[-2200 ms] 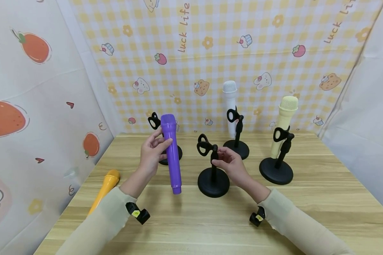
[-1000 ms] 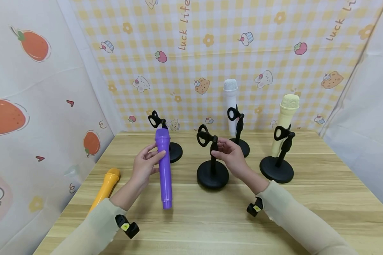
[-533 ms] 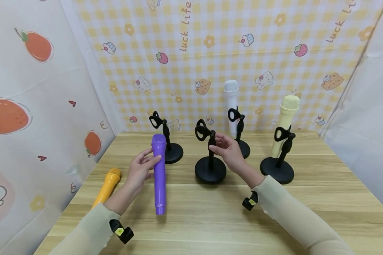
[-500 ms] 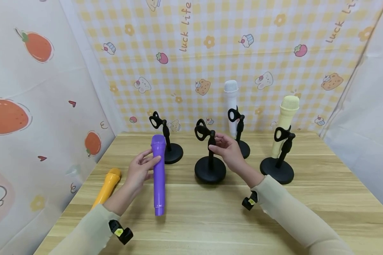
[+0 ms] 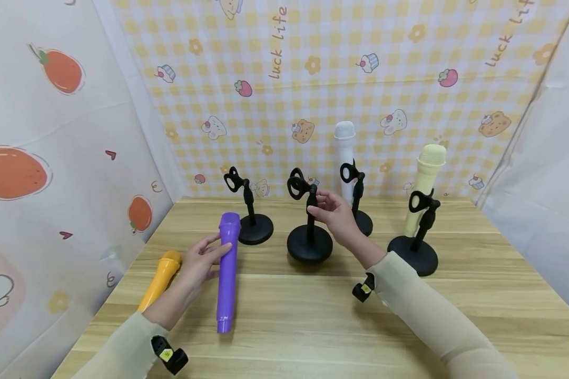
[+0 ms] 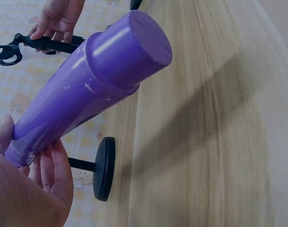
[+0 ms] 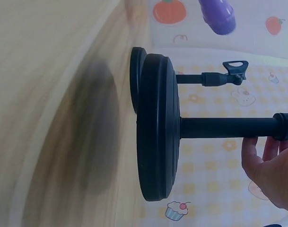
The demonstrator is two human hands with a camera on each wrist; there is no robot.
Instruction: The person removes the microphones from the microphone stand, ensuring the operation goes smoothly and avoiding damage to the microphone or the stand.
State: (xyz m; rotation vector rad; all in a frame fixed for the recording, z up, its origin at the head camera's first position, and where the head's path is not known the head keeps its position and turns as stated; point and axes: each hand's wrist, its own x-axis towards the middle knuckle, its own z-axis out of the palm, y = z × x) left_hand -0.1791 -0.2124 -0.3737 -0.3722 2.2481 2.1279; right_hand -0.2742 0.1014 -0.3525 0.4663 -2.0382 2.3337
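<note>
My left hand (image 5: 200, 266) grips a purple microphone (image 5: 226, 284) around its upper body, head upward and tail end toward me. It is held above the table, its shadow falling apart from it in the left wrist view. My right hand (image 5: 339, 220) pinches the upright pole of a black microphone stand (image 5: 310, 243) just below its clip. In the right wrist view the round base (image 7: 158, 127) hangs off the tabletop, with a gap to its shadow. The clip on this stand holds nothing. Some fingers of both hands are hidden behind what they hold.
Another black stand (image 5: 256, 230) with a bare clip is at the back left. An orange microphone (image 5: 160, 279) lies at the left. A white microphone (image 5: 345, 145) and a pale yellow microphone (image 5: 427, 171) stand upright behind two more stands. Curtains border the table (image 5: 303, 326).
My left hand has brought the purple microphone left and nearer to me, uncovering the back-left stand. My right hand has shifted its stand away from me and slightly left.
</note>
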